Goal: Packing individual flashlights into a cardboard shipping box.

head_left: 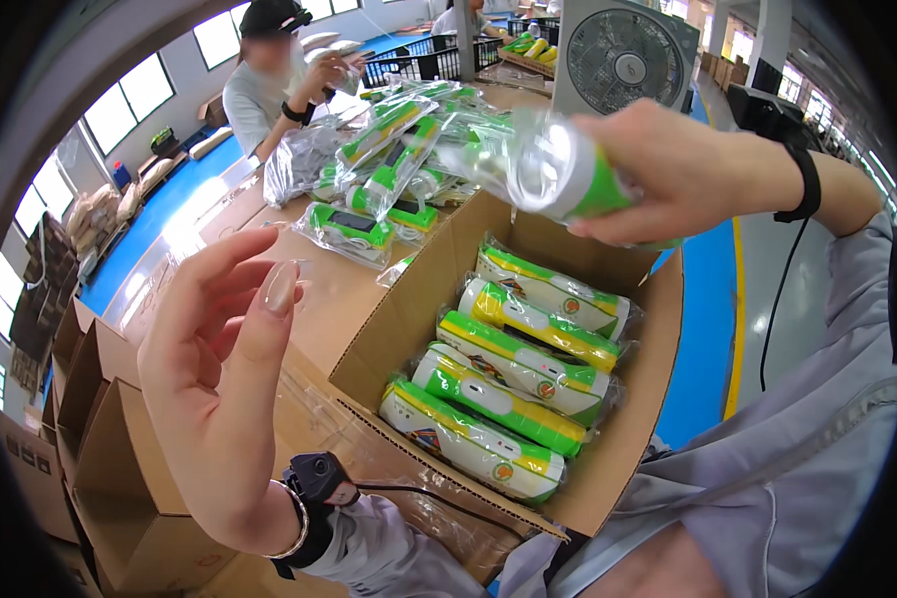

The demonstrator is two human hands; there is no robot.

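My right hand is closed around a bagged green-and-white tube, raised above the far side of an open cardboard box. The tube looks like a flashlight, with a round clear end; part of it is blurred. In the box, several similar tubes in clear plastic bags lie side by side, with green, white and yellow bands. My left hand hovers left of the box, fingers loosely bent and apart, holding nothing. A heap of similar bagged tubes lies on the table beyond the box.
Empty open cartons stand at the lower left. Across the table, a person handles something in clear plastic. A large box fan stands behind the box. A black cable hangs from my right wrist; another cable runs from my left wrist.
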